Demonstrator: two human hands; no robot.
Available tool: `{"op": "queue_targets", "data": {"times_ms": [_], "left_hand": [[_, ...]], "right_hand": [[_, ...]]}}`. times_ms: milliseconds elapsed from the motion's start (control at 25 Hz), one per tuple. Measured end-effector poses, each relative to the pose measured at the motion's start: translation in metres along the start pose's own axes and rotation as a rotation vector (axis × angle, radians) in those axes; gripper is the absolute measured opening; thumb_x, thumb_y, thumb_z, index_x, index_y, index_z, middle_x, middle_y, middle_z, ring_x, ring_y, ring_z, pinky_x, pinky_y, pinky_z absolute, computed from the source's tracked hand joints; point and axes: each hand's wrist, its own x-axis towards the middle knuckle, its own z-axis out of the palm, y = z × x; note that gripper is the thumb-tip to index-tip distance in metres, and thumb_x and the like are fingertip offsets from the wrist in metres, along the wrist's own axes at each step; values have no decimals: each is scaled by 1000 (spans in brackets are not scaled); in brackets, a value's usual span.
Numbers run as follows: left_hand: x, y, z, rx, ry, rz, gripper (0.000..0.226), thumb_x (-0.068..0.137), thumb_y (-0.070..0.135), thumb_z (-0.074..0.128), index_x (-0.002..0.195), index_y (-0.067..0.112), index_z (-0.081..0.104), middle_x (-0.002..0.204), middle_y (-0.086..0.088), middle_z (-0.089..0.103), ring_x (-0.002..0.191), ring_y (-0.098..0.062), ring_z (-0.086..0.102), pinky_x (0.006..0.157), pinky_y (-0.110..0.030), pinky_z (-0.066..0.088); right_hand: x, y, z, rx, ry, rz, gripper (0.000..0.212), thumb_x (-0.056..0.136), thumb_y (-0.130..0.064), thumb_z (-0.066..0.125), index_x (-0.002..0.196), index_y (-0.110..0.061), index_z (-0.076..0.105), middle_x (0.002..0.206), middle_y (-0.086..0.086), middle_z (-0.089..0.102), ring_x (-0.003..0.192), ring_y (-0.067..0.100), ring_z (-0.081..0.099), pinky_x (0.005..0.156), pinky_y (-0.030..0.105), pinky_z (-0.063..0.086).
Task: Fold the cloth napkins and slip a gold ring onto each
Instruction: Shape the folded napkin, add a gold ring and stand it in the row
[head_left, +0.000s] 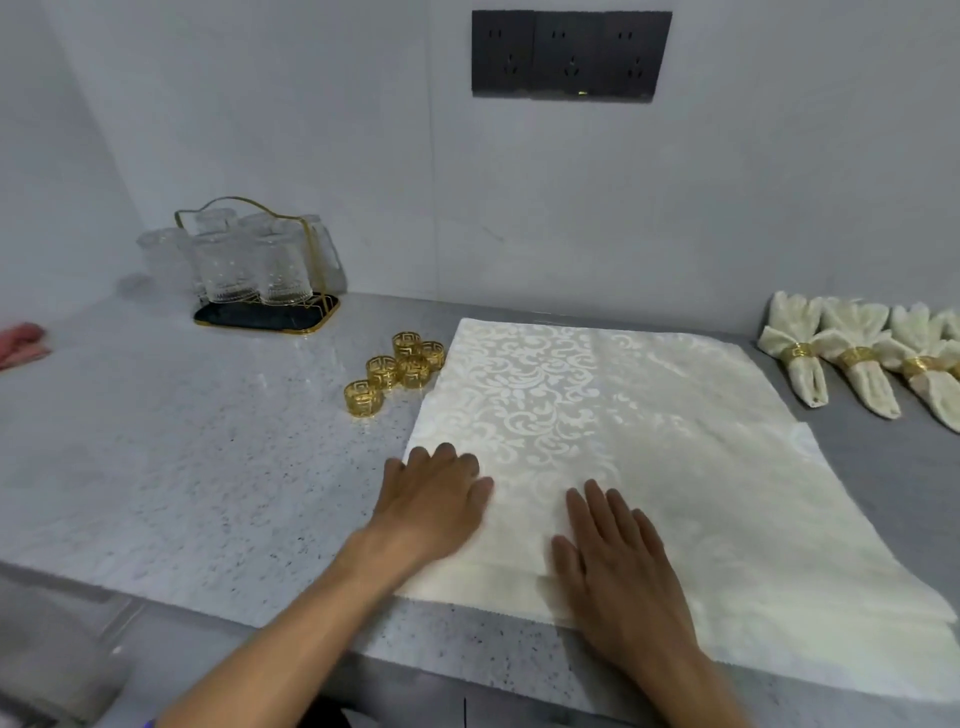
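While glasses fill rack, hands flatten napkin

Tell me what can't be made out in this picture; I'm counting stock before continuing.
- Finished napkins: the head view's right edge cuts the row, so the total is unknown.
- Flat napkin: layered edges show near the front, but the count of stacked cloths is unclear.
- Pink thing: cut by the left edge, blurred.
- Glasses: they overlap in the rack, count uncertain.
- Gold rings: five visible; the napkin's edge may hide more.

five gold rings, three ringed napkins
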Motion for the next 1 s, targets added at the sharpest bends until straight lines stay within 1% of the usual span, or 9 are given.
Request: {"op": "queue_targets", "data": {"times_ms": [160,240,400,560,640,760,840,920,1000], "left_hand": [[93,-17,-19,48,-67,186,33,81,8,49,112,19,56,111,0,59,107,-25,55,85,-37,40],[126,-24,-19,141,-164,214,30,77,16,53,107,22,52,106,3,57,99,-21,57,81,-35,42],[159,-39,-24,143,-239,111,49,77,32,61,125,25,55,120,4,57,105,-20,54,86,-35,52],[159,-41,-25,18,-108,121,11,73,21,67,79,23,58,88,6,59,79,-14,54,61,-29,46],[149,-41,-32,-249,-19,67,19,75,13,73,79,25,59,91,6,61,78,-11,55,57,-23,40],[111,-24,-47,-533,191,58,10,79,13,77,85,19,70,87,9,67,73,-7,61,56,-17,44],[77,2,-50,-598,306,161,10,78,12,75,78,21,71,77,11,68,69,-3,61,59,-16,45],[46,32,-38,-600,343,289,19,76,7,72,70,23,64,68,11,65,64,-4,59,59,-19,45],[25,60,-19,-542,355,359,24,74,3,72,67,20,56,62,8,59,59,-10,54,54,-16,38]], "right_hand": [[0,0,7,3,61,9,56,96,-45,35,137,-15,57,144,8,53,131,27,53,107,37,24],[2,1,9,-26,106,31,56,95,-47,36,137,-16,57,144,7,53,131,25,52,107,37,24],[2,3,15,-10,149,59,59,95,-50,35,138,-16,56,145,8,52,132,28,52,108,40,24],[3,4,17,0,180,31,58,95,-49,37,138,-15,56,145,9,51,133,29,50,108,40,24],[3,3,13,84,191,17,58,97,-51,34,140,-17,54,148,6,49,138,27,44,111,38,24],[-4,4,-3,412,287,3,44,98,-45,39,131,-22,57,139,-6,55,138,18,42,106,36,40],[-10,0,-28,721,358,96,25,97,-39,48,117,-29,59,118,-16,63,117,10,56,87,32,51],[-3,1,-56,1185,276,327,14,97,-36,57,104,-25,58,94,-6,71,88,12,65,70,34,52],[14,13,-78,1479,87,546,22,95,-38,59,100,-16,57,83,8,71,71,22,65,62,39,50]]}}
